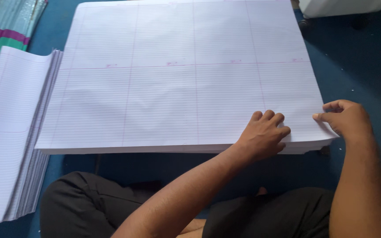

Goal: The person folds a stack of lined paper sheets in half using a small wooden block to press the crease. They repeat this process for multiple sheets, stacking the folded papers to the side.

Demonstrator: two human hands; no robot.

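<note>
A big stack of paper [177, 88] lies flat on the blue floor [358, 66], right in front of the person. The sheets are white with thin lines and a few pink lines that cut them into boxes. The far edge of the stack runs out of the top of the picture, so that part is cut off.

The left hand [263, 134] rests on the near right part of the top sheet. Its fingers are curled under, like a loose fist, and the knuckles press down on the paper. It is not gripping anything that can be seen. The fingertips are tucked away, so they are hidden.

The right hand [347, 119] is at the near right corner of the stack. Its thumb and first finger pinch the edge of the top sheet there. How many sheets it holds is too hard to make out.

On the left lies a second pile of paper [9, 132], with the same lines. Its top sheets bend up at the far end. Its near and left sides are cut off by the picture edge.

In the far left corner sits a pile of coloured covers [5, 31], green and blue with a purple stripe. Only part of it shows.

In the far right corner is a white thing [340, 6] with a dark wheel under it. Most of it is cut off.

The person's dark trousers [89, 202] fill the near side
</note>
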